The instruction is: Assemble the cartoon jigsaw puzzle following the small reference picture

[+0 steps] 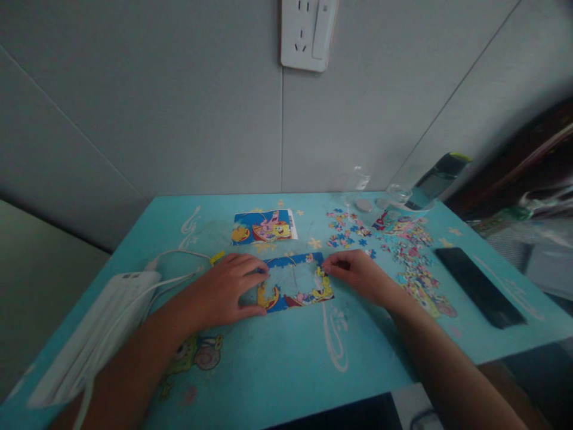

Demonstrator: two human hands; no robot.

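Note:
A partly assembled jigsaw puzzle (290,301) lies flat on the table, its border joined around a bare middle. My left hand (230,289) rests along its left edge, thumb and fingers apart, touching the border. At the right edge, my right hand (356,273) has thumb and index finger pinched together against the border; whatever lies between the fingertips is too small to make out. Behind the puzzle is a cartoon picture card (264,227) with matching yellow, pink and blue figures. Loose puzzle pieces (347,230) are scattered beyond my right hand, with a denser pile (414,257) farther right.
A white power strip (102,322) with cables runs along the left side of the table (277,370). To the right lies a dark, flat, long object (478,286). Clear containers (398,194) and a round white lid (363,205) stand near the wall, below a socket (308,36).

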